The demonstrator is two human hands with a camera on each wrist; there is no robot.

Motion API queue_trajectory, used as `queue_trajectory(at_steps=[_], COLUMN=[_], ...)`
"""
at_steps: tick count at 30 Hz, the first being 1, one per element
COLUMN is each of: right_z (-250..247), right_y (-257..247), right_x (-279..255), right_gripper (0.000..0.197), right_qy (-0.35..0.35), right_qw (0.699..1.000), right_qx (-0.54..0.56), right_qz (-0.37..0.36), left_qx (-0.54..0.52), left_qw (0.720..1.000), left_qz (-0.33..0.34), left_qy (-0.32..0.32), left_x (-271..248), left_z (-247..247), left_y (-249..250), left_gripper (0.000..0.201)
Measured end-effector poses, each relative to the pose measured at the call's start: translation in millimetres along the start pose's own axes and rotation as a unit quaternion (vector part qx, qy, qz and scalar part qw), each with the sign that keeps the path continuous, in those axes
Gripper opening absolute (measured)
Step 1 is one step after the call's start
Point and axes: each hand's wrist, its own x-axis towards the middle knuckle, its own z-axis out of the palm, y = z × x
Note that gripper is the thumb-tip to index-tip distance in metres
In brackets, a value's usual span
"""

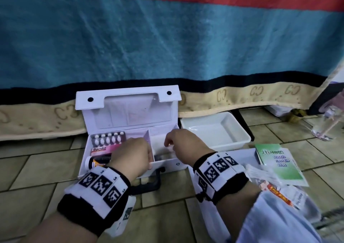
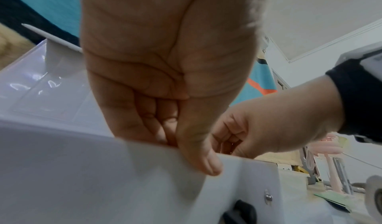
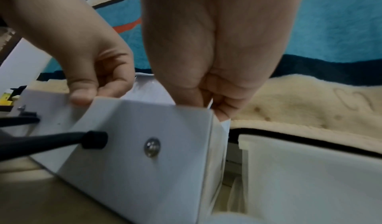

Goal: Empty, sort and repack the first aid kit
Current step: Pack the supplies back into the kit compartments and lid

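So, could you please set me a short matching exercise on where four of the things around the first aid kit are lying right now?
Things:
1. blister pack of white pills
2. white tray
3. green first aid guide
4. pink Bacidin box

Places:
A. on the floor tiles to the right of the kit, beside the right hand
B. in the kit's left compartment, at the back wall
C. on the floor to the right of the open kit, by the blanket's edge
D. in the kit's left compartment, just in front of the pills

Pairs: 1-B, 2-C, 3-A, 4-D
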Motion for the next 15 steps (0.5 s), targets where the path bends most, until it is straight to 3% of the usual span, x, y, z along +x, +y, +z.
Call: queue_trajectory(at_steps=[3, 7, 11, 15], right_z=[5, 4, -28, -61], right_y=[-1, 7, 38, 92], right_x=[-5, -23, -65, -123], right_gripper=[0.054, 0.063, 0.041, 0.029], right_qy=[-0.017, 0.02, 0.082, 0.166], right_qw=[0.999, 0.998, 0.992, 0.972], right_qx=[-0.035, 0.058, 0.093, 0.134], right_qz=[-0.014, -0.004, 0.003, 0.102], left_qx=[0.0, 0.005, 0.036, 0.079], left_qw=[1.0, 1.0, 0.999, 0.996], left_qz=[-0.002, 0.004, 0.01, 0.016], left_qy=[0.002, 0.014, 0.016, 0.027], left_x=[1, 0, -3, -9], left_z=[0, 4, 2, -6], left_y=[0, -2, 3, 18], left_gripper=[0.025, 0.029, 0.019, 0.011])
